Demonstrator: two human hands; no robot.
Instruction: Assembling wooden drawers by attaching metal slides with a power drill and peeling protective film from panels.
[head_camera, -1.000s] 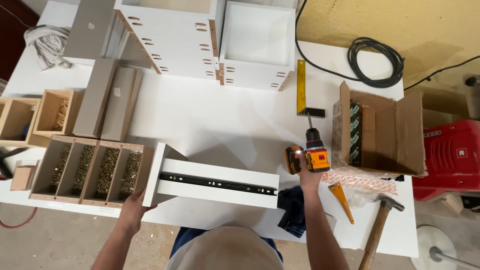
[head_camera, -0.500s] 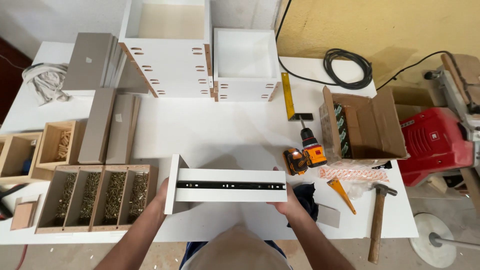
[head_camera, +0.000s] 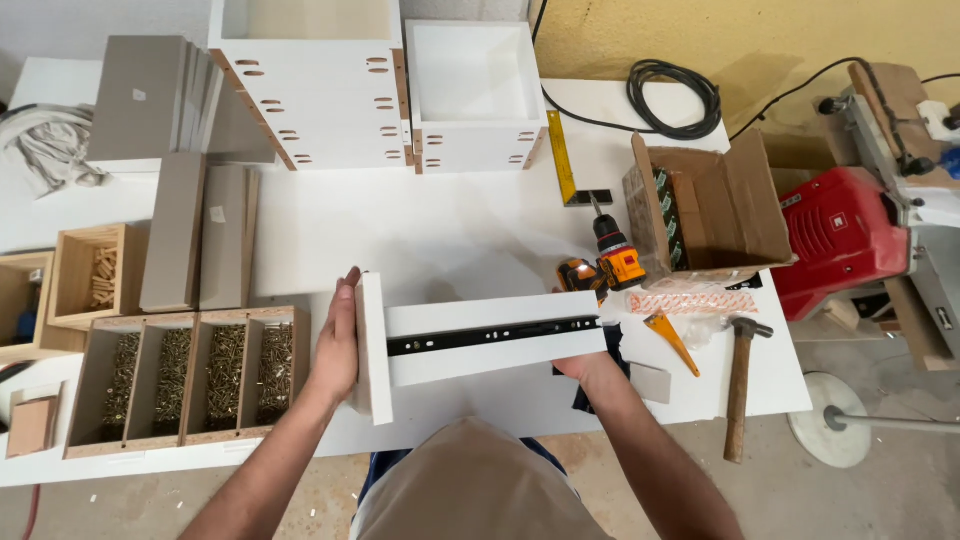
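I hold a white drawer side panel (head_camera: 480, 365) with a black metal slide rail (head_camera: 490, 335) screwed along it, lifted above the white table (head_camera: 450, 230). A white end board (head_camera: 373, 350) stands across its left end. My left hand (head_camera: 337, 345) lies flat against that end board. My right hand (head_camera: 582, 368) grips the panel's right end from below, mostly hidden by it. An orange and black cordless drill (head_camera: 605, 262) lies on the table just beyond the panel's right end.
Two white drawer boxes (head_camera: 320, 90) stand at the back. A wooden tray of screws (head_camera: 185, 375) and grey boards (head_camera: 195, 240) are at the left. An open cardboard box (head_camera: 705, 210), a hammer (head_camera: 740, 385) and a yellow square (head_camera: 562, 160) lie at the right.
My right hand let go of the drill and took the panel's right end. Both hands lifted the panel off the table toward me.
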